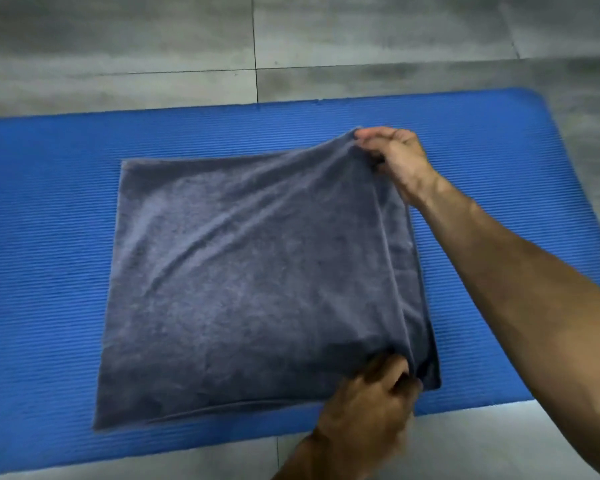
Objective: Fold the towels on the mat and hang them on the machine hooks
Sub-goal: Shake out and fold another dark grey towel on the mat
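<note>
A grey tiled floor [361, 36] fills the top of the frame, and across the middle a blue ribbed mat [49, 237] is laid. At the centre of the mat a grey towel [239, 271] is spread, already doubled, with layered edges seen along its right side. The far right corner is pinched and lifted by the right hand [392, 157], upper right of centre; the near right corner is gripped by the left hand [371, 403], fingers curled round the cloth, at lower right. No machine hooks are seen.

The next fold is judged to run leftward. If only the top layer is held, the lower layers could be left behind and the stack skewed. If the two corners are carried unevenly, diagonal creases could be set in. The towel's left edge, held by nothing, could be dragged across the mat.
</note>
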A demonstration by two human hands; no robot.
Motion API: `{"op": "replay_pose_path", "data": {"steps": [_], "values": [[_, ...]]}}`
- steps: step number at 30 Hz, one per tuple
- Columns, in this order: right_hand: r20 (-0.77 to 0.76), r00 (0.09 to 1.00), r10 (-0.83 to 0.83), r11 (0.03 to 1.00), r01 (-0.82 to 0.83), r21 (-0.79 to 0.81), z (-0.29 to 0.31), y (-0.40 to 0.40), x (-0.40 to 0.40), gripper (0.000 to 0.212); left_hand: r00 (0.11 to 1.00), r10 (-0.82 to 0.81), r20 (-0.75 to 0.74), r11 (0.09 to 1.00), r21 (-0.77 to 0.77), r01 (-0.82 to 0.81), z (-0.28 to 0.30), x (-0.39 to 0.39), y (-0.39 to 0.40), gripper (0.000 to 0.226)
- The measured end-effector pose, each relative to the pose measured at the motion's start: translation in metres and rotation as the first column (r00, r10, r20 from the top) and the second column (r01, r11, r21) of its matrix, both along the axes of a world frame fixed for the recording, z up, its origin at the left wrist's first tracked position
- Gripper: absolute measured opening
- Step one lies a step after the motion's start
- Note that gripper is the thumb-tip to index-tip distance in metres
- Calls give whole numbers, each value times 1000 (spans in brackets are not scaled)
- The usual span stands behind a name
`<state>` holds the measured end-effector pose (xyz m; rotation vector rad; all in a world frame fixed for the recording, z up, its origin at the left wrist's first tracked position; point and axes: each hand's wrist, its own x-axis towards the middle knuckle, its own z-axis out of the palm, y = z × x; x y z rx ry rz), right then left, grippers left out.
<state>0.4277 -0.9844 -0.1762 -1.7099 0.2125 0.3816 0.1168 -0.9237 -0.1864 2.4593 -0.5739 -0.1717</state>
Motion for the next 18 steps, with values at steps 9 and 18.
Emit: {"op": "replay_pose_path", "data": {"steps": [9, 18], "values": [[-56, 997, -60, 993, 54, -104, -13, -43, 0, 10, 986, -111, -127, 992, 49, 118, -7, 2, -48, 23], [-36, 999, 10, 982, -16, -188, -29, -47, 2, 39, 973, -147, -176, 989, 6, 150, -17, 14, -55, 38]]}}
